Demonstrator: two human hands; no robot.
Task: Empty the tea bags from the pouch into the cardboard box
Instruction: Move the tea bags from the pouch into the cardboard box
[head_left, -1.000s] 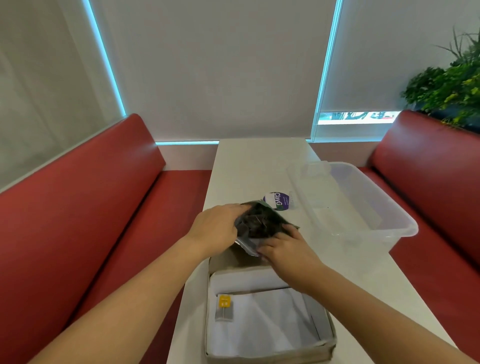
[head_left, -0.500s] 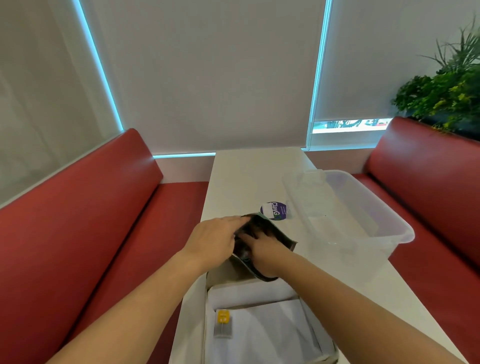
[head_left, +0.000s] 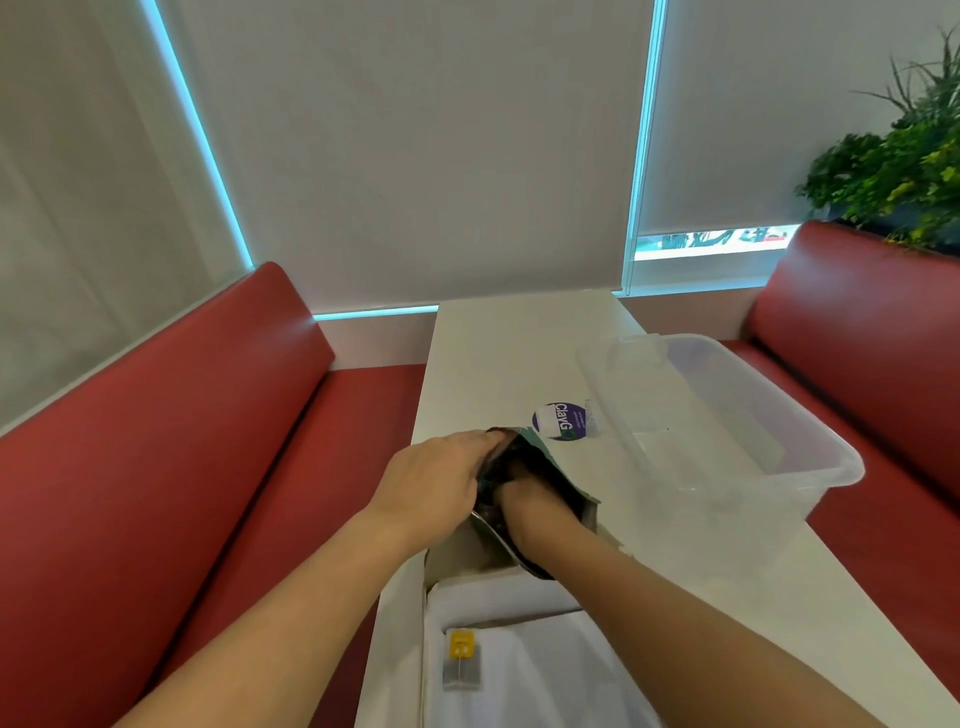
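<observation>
Setting: a booth with red benches (head_left: 171, 467) either side of a white tabletop (head_left: 509, 358), blinds drawn behind, a plant (head_left: 893, 171) at far right.
Clear tub: an empty plastic bin (head_left: 727, 415) sits on the tabletop's right side, just beside a round purple sticker (head_left: 562, 420).
Cardboard box: the cardboard box (head_left: 452, 556), lined with white paper, lies nearest the camera; one tea bag (head_left: 461, 660) with a yellow tag already rests inside.
Pouch: the dark pouch (head_left: 540, 452) is held over the box's far end, its long axis running from the far tabletop toward the camera, mouth tilted down at the box.
Left hand: the left hand (head_left: 436, 483) grips the pouch's upper edge, its grip clenched on the pouch.
Right hand: a second ago the right hand (head_left: 530, 506) pinched the rim; now it has pushed inside the mouth, fingers hidden, so its grip cannot be told.
Meaning: the person appears to be reaching for the bags, so most remain to be emptied.
</observation>
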